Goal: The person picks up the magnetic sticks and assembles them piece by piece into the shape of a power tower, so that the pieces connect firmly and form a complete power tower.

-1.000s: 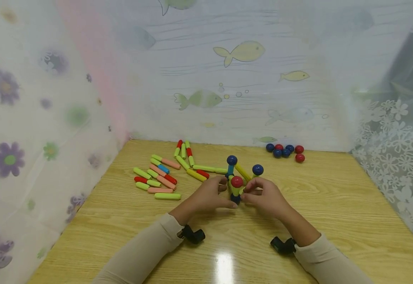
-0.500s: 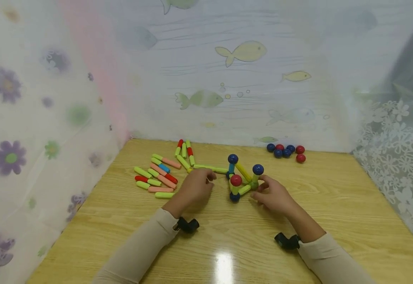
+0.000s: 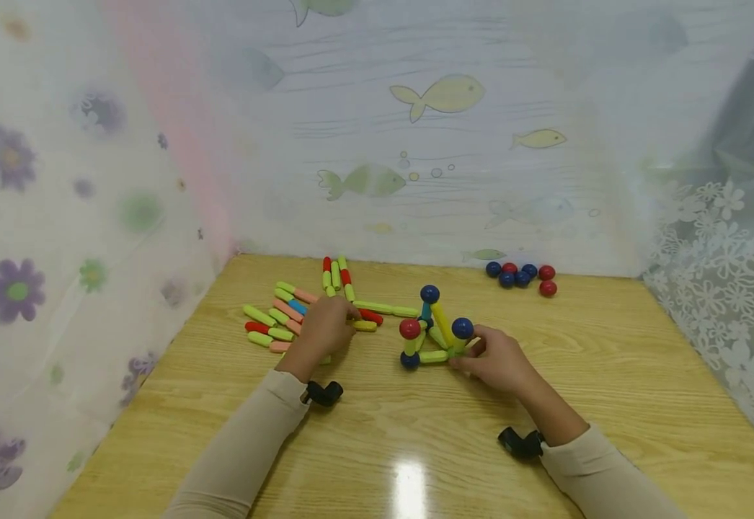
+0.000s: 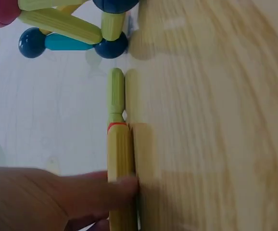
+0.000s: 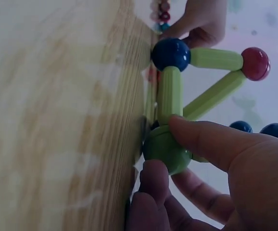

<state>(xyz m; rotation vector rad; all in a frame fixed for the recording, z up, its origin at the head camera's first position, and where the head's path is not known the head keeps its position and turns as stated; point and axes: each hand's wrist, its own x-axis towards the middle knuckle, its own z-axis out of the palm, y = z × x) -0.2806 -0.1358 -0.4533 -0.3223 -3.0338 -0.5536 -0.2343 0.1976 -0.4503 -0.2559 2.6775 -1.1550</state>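
Note:
My left hand [image 3: 326, 331] is among the magnetic sticks at the left. Its thumb lies across a yellow stick [image 4: 120, 151] with fingers behind it, pinching it close over the table. My right hand [image 3: 499, 359] holds the green ball [image 5: 165, 148] at a lower corner of a magnetic ball-and-stick frame, thumb on one side and fingers on the other. Upright posts on this frame carry a red ball [image 3: 409, 329], a blue ball [image 3: 429, 293] and another blue ball [image 3: 462, 328]. A long yellow stick [image 3: 441, 323] slants down from the back blue ball.
Several light green, pink, red and blue sticks [image 3: 260, 316] lie left of and partly behind my left hand. A line of light green sticks [image 3: 383, 309] runs toward the frame. Several loose blue and red balls [image 3: 522, 279] sit at the back right. A patterned curtain [image 3: 377, 231] borders the table's back.
My left hand has moved left from the frame to the yellow stick. The frame has turned, its red ball shifting left, and my right hand has come to hold its green corner ball.

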